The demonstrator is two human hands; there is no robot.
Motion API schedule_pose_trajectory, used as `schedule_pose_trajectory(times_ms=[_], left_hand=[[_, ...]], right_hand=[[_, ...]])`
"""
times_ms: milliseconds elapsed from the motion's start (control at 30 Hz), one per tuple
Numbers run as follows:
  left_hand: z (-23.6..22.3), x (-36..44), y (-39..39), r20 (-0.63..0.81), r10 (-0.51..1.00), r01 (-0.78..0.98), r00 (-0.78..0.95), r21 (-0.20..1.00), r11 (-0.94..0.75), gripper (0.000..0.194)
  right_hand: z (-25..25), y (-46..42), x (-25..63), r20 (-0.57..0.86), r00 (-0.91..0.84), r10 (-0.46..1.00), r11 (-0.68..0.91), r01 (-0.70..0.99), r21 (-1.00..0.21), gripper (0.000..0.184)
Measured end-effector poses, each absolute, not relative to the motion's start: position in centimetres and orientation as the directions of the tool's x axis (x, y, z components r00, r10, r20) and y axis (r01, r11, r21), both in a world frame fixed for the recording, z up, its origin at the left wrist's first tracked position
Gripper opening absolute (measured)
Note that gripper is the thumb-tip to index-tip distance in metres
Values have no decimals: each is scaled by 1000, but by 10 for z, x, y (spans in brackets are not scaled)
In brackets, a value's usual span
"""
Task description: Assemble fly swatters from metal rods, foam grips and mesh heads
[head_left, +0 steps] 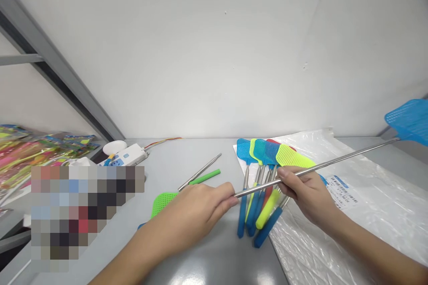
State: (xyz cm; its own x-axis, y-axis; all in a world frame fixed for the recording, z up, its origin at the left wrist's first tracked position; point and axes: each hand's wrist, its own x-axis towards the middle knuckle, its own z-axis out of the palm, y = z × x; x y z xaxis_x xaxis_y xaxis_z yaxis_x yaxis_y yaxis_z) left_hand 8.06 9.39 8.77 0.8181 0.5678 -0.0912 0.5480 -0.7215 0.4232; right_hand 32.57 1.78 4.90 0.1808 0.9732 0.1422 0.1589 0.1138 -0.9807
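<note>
My left hand is closed around the handle end of a blue fly swatter. Its extended steel rod runs up to the right to the blue mesh head. My right hand pinches the same rod a little further along. Under my right hand lies a pile of collapsed swatters with blue, green, yellow and red heads and handles. A green swatter with its rod drawn out lies on the table beside my left hand.
A clear plastic bag with a label lies under the pile and to the right. A white power strip with wires and packaged swatters sit at the left. A white wall stands behind the grey table.
</note>
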Motion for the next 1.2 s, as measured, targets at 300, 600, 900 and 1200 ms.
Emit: schedule_pose_trajectory(times_ms=[300,600,900,1200], left_hand=[[77,89,83,-78,597,574,798,398,-715,40],[81,84,82,-76,536,522,841,373,-767,33],[100,66,104,-157,596,597,787,437,-673,40],[89,74,98,-188,577,590,795,464,-661,41]], right_hand=[[45,26,334,150,309,939,141,49,-989,45],[54,18,329,104,53,993,83,303,-949,45],[55,35,360,51,311,949,75,-66,-995,47],[46,25,347,167,278,946,110,208,-972,49]])
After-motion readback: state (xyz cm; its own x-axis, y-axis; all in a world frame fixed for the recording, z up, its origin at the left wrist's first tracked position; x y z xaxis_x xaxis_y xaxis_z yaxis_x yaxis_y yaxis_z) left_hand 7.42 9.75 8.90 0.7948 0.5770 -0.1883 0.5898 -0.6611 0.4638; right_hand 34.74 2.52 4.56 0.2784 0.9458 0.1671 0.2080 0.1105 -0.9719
